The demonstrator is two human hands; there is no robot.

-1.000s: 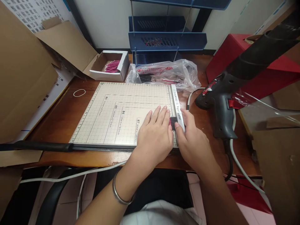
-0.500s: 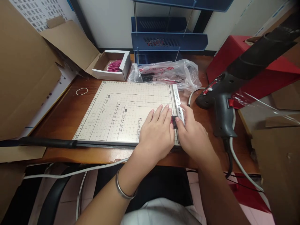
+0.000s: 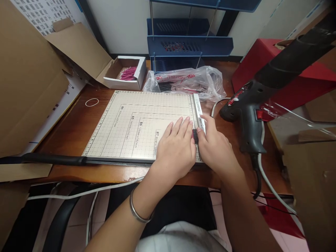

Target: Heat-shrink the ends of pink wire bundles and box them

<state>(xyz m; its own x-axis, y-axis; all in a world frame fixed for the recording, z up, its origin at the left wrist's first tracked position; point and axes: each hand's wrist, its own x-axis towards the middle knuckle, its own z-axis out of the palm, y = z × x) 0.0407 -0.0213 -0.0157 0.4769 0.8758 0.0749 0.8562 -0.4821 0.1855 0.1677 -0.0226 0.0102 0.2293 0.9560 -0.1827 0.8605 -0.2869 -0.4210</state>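
Observation:
My left hand (image 3: 176,148) lies flat, palm down, on the gridded board of a paper cutter (image 3: 110,129), fingers together and stretched out. Under its edge shows a row of thin wires, black with some red (image 3: 195,135); their other ends are hidden by the hand. At the cutter's white right-hand rail (image 3: 197,101) is my right hand (image 3: 217,148). Its thumb touches the black wires, while the index finger stretches apart over the rail; the remaining fingers are hidden. Along the near edge, the cutter's black handle (image 3: 63,160) is lowered and points left.
A heat gun (image 3: 249,119) stands at right, before a red box (image 3: 283,70). Behind the cutter lie a plastic bag of wires (image 3: 210,80) and a white box (image 3: 123,85) of pink wires. A rubber band (image 3: 91,102) and cardboard (image 3: 23,87) are at left; blue trays (image 3: 189,50) stand behind.
My right hand has shifted slightly left, its thumb and index finger a little farther over the rail. My left hand stays flat in the same place.

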